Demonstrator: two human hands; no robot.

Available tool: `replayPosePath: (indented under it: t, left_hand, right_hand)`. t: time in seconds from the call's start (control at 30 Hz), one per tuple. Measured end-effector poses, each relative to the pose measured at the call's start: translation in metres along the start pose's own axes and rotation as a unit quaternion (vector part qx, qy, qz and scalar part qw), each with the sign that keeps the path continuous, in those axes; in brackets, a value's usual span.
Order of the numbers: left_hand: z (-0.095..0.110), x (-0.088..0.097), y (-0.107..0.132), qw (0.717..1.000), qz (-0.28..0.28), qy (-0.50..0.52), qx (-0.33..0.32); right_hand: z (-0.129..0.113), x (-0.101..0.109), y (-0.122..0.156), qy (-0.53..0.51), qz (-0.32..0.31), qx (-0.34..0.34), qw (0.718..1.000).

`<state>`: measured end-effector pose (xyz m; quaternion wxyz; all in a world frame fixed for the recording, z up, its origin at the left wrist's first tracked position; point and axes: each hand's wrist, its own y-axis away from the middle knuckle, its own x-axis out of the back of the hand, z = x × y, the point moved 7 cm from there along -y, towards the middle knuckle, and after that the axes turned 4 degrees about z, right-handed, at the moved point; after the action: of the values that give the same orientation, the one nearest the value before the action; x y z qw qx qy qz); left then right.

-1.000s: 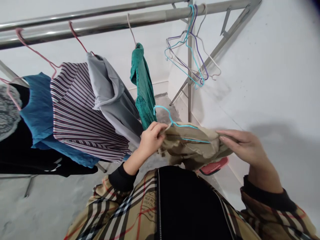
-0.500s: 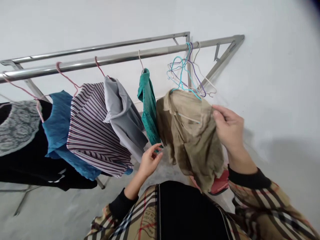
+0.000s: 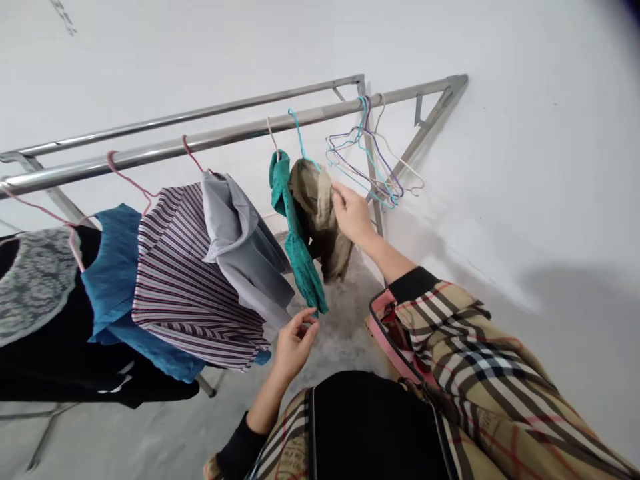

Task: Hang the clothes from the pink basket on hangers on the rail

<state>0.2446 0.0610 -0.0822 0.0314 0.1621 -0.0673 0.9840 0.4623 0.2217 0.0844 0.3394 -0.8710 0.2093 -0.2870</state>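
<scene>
A tan shirt [image 3: 320, 217] hangs on a light blue hanger [image 3: 299, 138] hooked over the front steel rail [image 3: 215, 138]. My right hand [image 3: 351, 212] is stretched out to it and pinches the shirt at its shoulder. Just left of it hangs a green garment [image 3: 295, 233]. My left hand [image 3: 294, 343] is lower, near the green garment's bottom hem, fingers loosely curled with nothing in them.
Further left on the rail hang a grey shirt [image 3: 240, 240], a striped shirt [image 3: 185, 273], a blue top [image 3: 113, 267] and dark clothes. A bunch of empty wire hangers [image 3: 373, 167] hangs at the rail's right end. A pink basket [image 3: 387, 333] sits on the floor by the white wall.
The tan shirt went from my two hands up onto the rail beside the green garment. My left hand let go and dropped low. My right hand followed the shirt.
</scene>
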Motion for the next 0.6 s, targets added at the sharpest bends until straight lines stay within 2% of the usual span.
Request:
replayPosePath:
  t: [0.1, 0.17, 0.27, 0.33, 0.4, 0.43, 0.5, 0.6]
  left_hand:
    - [-0.007, -0.006, -0.001, 1.0, -0.014, -0.005, 0.012]
    - [-0.013, -0.013, -0.003, 0.999, -0.034, -0.01, 0.021]
    - [-0.026, -0.028, -0.006, 0.997, -0.066, -0.022, 0.037]
    - [-0.039, -0.04, -0.006, 0.994, -0.088, -0.034, 0.057]
    - [-0.054, -0.053, -0.004, 0.989, -0.111, -0.051, 0.083]
    - [-0.061, -0.061, -0.003, 0.986, -0.123, -0.061, 0.096]
    - [-0.073, -0.077, 0.001, 0.979, -0.147, -0.076, 0.119]
    - [-0.083, -0.107, 0.007, 0.968, -0.178, -0.081, 0.157]
  right_hand:
    - [-0.003, -0.014, 0.029, -0.026, -0.028, 0.001, 0.999]
    - [-0.003, -0.015, 0.057, -0.033, -0.033, -0.004, 0.999]
    - [0.011, -0.015, 0.118, -0.034, -0.046, -0.034, 0.998]
    - [0.036, -0.02, 0.173, -0.031, -0.108, -0.078, 0.991]
    - [0.079, -0.023, 0.242, 0.015, -0.21, -0.191, 0.959]
    - [0.104, -0.02, 0.28, 0.057, -0.268, -0.264, 0.925]
    - [0.146, 0.002, 0.343, 0.102, -0.293, -0.354, 0.882]
    - [0.202, 0.053, 0.416, 0.177, -0.3, -0.468, 0.812]
